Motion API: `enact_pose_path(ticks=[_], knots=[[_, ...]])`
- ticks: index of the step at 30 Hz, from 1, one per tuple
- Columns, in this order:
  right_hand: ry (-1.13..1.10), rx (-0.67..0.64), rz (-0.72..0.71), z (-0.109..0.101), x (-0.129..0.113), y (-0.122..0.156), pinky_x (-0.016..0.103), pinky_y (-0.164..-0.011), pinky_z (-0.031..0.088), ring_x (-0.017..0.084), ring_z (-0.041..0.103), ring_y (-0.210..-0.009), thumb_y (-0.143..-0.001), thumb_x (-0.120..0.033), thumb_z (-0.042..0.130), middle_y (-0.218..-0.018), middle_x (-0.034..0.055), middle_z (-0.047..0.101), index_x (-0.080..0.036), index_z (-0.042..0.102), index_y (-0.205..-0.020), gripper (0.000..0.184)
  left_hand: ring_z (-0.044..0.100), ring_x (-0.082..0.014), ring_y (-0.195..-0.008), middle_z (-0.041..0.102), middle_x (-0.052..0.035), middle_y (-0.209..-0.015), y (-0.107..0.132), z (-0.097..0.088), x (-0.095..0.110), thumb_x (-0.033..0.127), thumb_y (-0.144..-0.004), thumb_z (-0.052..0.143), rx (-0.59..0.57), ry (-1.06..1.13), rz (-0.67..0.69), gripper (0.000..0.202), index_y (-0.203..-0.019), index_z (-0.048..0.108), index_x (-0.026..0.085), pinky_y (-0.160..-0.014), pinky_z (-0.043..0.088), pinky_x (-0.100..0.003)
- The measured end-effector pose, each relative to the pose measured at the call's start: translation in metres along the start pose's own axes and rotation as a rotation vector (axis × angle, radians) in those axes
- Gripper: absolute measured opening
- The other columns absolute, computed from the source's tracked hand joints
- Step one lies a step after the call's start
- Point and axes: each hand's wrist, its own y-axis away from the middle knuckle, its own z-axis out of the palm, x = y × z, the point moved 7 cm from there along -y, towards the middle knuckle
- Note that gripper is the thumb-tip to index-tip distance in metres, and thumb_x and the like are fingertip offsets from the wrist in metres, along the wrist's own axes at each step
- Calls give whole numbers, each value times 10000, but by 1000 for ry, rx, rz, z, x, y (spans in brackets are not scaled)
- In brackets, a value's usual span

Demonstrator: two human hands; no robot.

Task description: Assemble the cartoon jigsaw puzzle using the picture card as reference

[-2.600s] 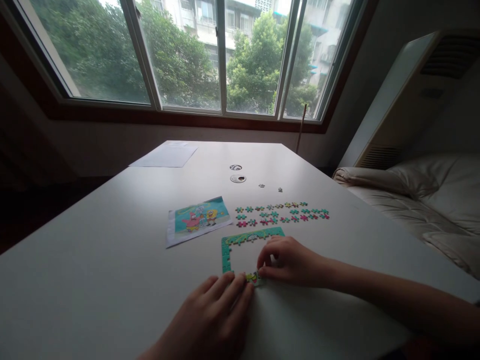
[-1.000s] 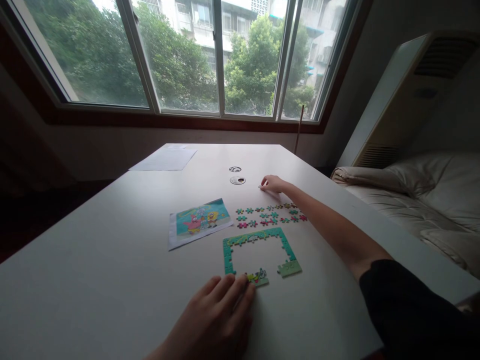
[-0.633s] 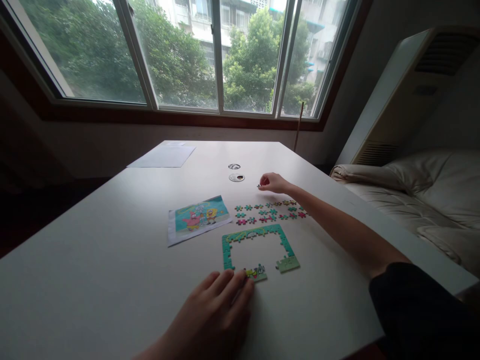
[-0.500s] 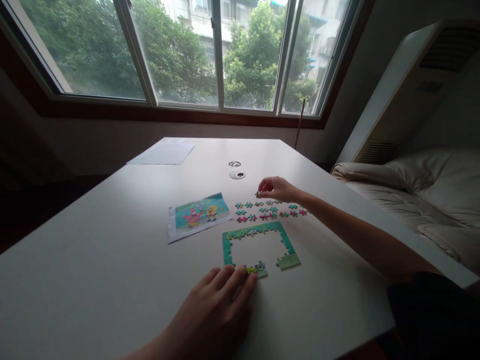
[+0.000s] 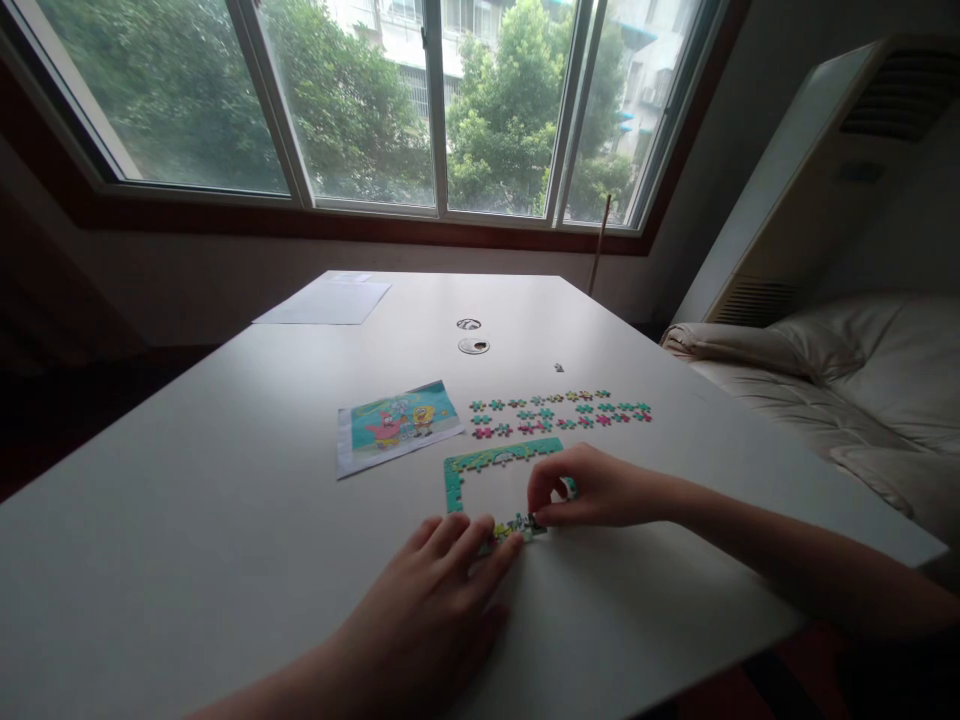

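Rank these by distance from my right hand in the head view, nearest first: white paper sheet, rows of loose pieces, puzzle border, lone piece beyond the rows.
From the right hand:
1. Puzzle border: right at the fingertips.
2. Rows of loose pieces: just beyond the border.
3. Lone piece: behind the rows.
4. White paper sheet: far left corner.

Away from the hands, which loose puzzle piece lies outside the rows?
The single piece beyond the farthest row, toward the window; the others there lie lined up in rows.

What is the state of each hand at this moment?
Left hand: open, resting on the puzzle border.
Right hand: closed, holding a small puzzle piece.
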Motion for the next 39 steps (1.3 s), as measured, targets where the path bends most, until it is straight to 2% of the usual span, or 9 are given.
enact_pose_path(ticks=[7,15,20,24,27,29,32,35,39], knots=[[54,54,-3,2,2,1,189,-598,418,85,555,-650,-745,-216,625,-748,-5,667,-165,657,-787,73,498,-269,-978,552,-81,-1154,0,-1,1,263,-869,480,-33,-6,10,425,-1293,454,234,-836,422,-432],[154,97,-44,4,1,0,200,-624,403,85,548,-642,-737,-179,616,-697,-11,635,-164,638,-752,31,484,-269,-989,536,-84,-1162,1,0,0,242,-860,483,-15,-9,6,449,-1306,430,231,-847,411,-432],[168,101,-46,8,1,0,202,-625,400,87,548,-641,-738,-203,625,-687,-14,625,-165,641,-754,44,487,-271,-989,538,-94,-1161,0,0,2,234,-849,490,-49,-22,13,455,-1300,432,222,-846,413,-430],[165,98,-32,-5,7,-7,203,-618,403,90,556,-648,-761,-269,622,-710,-5,640,-167,656,-782,110,477,-282,-998,528,-101,-1174,0,2,2,211,-833,489,-67,-21,8,477,-1306,424,217,-855,410,-446],[244,198,75,-44,36,-20,209,-592,395,97,548,-636,-789,-310,591,-723,12,647,-157,666,-828,176,471,-276,-1000,521,-97,-1185,0,3,1,212,-837,482,-61,-11,6,484,-1315,411,229,-861,409,-438],[371,307,197,-81,68,-28,215,-614,398,105,558,-661,-789,-312,586,-768,25,656,-156,671,-845,187,469,-274,-1001,519,-96,-1189,0,3,0,207,-835,480,-57,-6,8,488,-1317,407,229,-864,408,-433],[461,341,419,-124,126,-35,228,-685,415,128,589,-740,-788,-265,577,-857,42,676,-164,675,-910,186,475,-279,-997,522,-103,-1185,0,3,1,190,-827,482,-61,-10,21,487,-1309,418,211,-858,409,-439],[464,359,493,-145,166,-41,248,-729,426,155,605,-800,-795,-256,572,-921,72,680,-153,652,-1018,259,482,-279,-991,528,-105,-1179,1,3,2,191,-826,485,-48,-18,30,490,-1311,417,205,-852,410,-435],[425,337,516,-147,191,-49,250,-759,433,159,605,-840,-790,-336,596,-983,64,669,-189,629,-1087,334,487,-277,-989,534,-99,-1173,1,3,1,194,-824,485,-40,-34,37,492,-1311,419,213,-845,408,-428]])
